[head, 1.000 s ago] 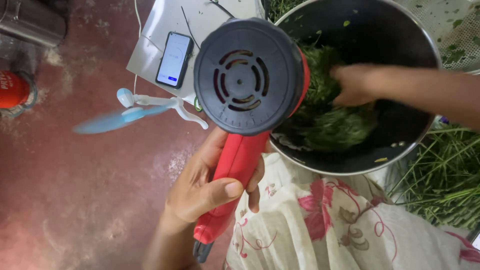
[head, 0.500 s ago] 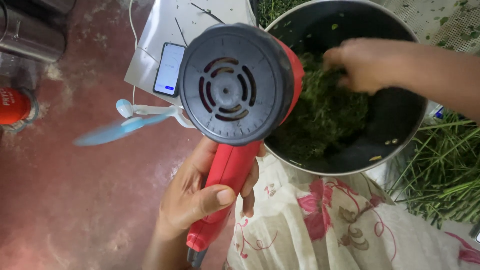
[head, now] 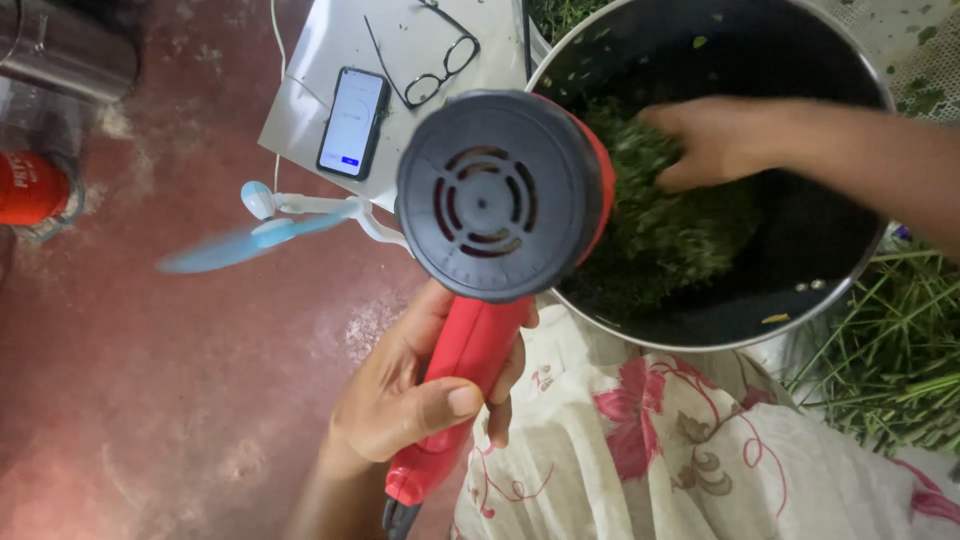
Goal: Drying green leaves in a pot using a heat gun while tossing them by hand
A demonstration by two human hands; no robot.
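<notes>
Nearest to me, my left hand [head: 420,400] has its grip wrapped tight round the red handle of the heat gun [head: 500,210], thumb pressed across the front. Its round grey vented back faces me and hides part of the pot's near rim; the nozzle end is out of sight behind it. My flowered cloth [head: 700,450] lies below the pot.

Beyond the gun stands the big steel pot [head: 850,270], dark inside, with a heap of chopped green leaves [head: 670,240] on its floor. My right hand [head: 715,140] reaches in from the pot's right side, its grip spread flat on the leaves, holding nothing. By my judgement the work is midway: the leaves look moist and clumped, so more turning is left.

Right of the pot, loose green stalks [head: 890,350] lie uncut. Left of the pot, a small blue fan [head: 270,225] spins on the red floor. Farther off, a phone [head: 352,122] and 1 pair of glasses [head: 425,60] rest on a white sheet [head: 310,60].
</notes>
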